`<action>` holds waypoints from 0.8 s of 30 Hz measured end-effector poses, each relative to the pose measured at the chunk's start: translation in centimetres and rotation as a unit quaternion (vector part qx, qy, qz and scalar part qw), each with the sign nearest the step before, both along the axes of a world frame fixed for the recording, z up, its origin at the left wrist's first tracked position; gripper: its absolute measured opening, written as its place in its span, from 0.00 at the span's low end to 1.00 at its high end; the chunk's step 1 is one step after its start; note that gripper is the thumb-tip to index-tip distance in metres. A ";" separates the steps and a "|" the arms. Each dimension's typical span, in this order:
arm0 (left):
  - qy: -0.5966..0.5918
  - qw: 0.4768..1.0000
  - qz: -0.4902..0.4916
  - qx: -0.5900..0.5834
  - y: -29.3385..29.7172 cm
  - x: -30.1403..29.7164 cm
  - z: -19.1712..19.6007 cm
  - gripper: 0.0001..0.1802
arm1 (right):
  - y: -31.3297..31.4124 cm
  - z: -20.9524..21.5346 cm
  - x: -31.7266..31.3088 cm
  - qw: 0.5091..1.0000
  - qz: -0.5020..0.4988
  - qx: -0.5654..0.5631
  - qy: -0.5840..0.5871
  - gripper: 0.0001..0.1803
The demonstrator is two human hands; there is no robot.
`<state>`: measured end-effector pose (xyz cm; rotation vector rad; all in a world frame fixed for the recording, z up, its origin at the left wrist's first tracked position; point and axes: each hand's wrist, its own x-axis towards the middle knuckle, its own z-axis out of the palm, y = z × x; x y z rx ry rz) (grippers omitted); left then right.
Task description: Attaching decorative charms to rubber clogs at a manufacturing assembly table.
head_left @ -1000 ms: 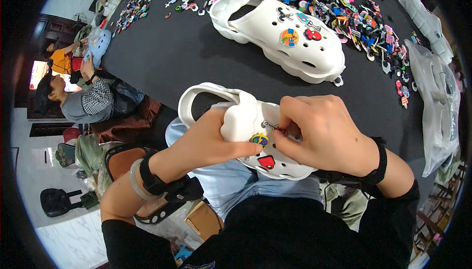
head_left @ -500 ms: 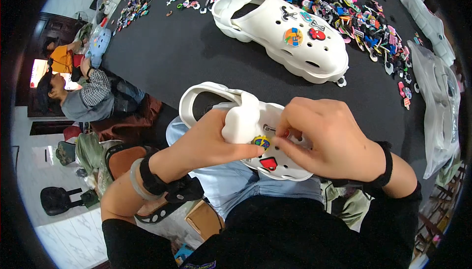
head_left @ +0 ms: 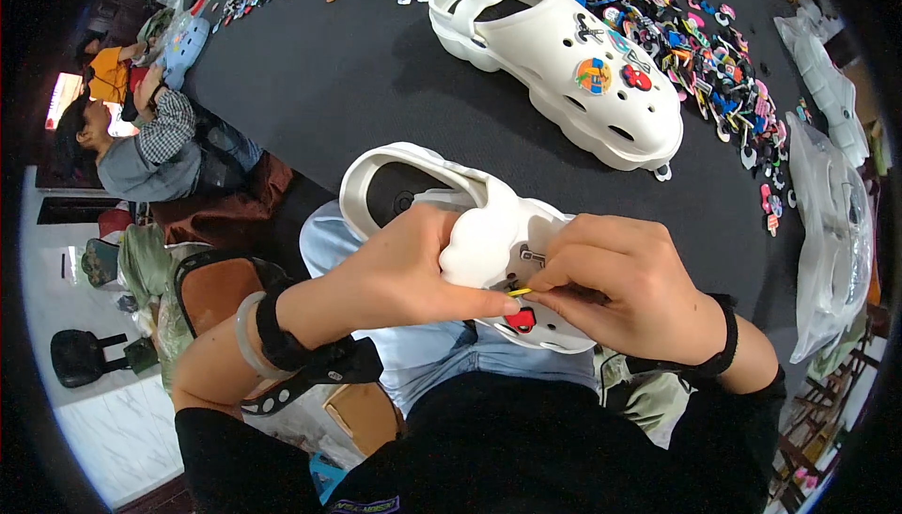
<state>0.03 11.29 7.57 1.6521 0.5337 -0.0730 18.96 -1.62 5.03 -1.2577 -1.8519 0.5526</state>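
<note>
A white clog [head_left: 484,243] rests on my lap at the table's edge, heel strap toward the left. My left hand [head_left: 399,274] grips its side, with the thumb lying across the top by a yellow-edged shoe charm [head_left: 519,293]. That charm is tilted edge-on at the clog's surface, and my right hand [head_left: 629,284] pinches it between thumb and fingertips. A red charm [head_left: 520,319] and a dark-outlined charm [head_left: 532,256] sit on the same clog. The right fingers hide part of the toe. Farther off on the table stands the matching clog [head_left: 540,63], bearing several charms.
Loose charms [head_left: 723,72] are heaped along the far and right side of the black table [head_left: 310,101]. Clear plastic bags [head_left: 827,232] lie at the right edge. At left, a seated person [head_left: 150,162] is near a light-blue clog [head_left: 185,52].
The yellow-edged charm, flat on the clog before, is now tipped up in my right hand's pinch. My left thumb has shifted slightly right. The whole view has moved a little.
</note>
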 end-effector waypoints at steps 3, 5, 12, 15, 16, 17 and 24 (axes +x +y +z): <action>0.039 0.998 -0.006 0.043 -0.4 -0.5 0.1 0.22 | -0.1 -0.3 -0.1 1.000 -0.002 -0.009 0.018 0.08; 0.019 0.995 0.007 0.093 -1.0 -1.1 -0.1 0.21 | -0.2 -0.4 -0.5 1.000 -0.001 -0.001 0.005 0.08; 0.005 0.998 0.007 0.064 -1.5 -2.0 -0.6 0.20 | -0.4 -0.2 -1.2 1.000 -0.008 0.009 -0.015 0.09; 0.022 0.997 0.019 0.067 -2.0 -2.2 -0.8 0.19 | -0.5 -0.2 -1.2 1.000 -0.010 0.009 -0.018 0.09; 0.002 0.996 0.030 0.084 -2.3 -2.3 -1.0 0.18 | -0.5 -0.2 -1.2 1.000 -0.010 0.013 -0.025 0.09; -0.017 0.994 0.042 0.102 -2.5 -2.4 -1.1 0.17 | -0.5 -0.2 -1.3 0.999 -0.010 0.018 -0.033 0.09; -0.051 0.967 0.016 0.248 -3.4 -2.4 -1.0 0.17 | -1.0 0.1 -1.4 0.997 0.000 0.026 -0.075 0.10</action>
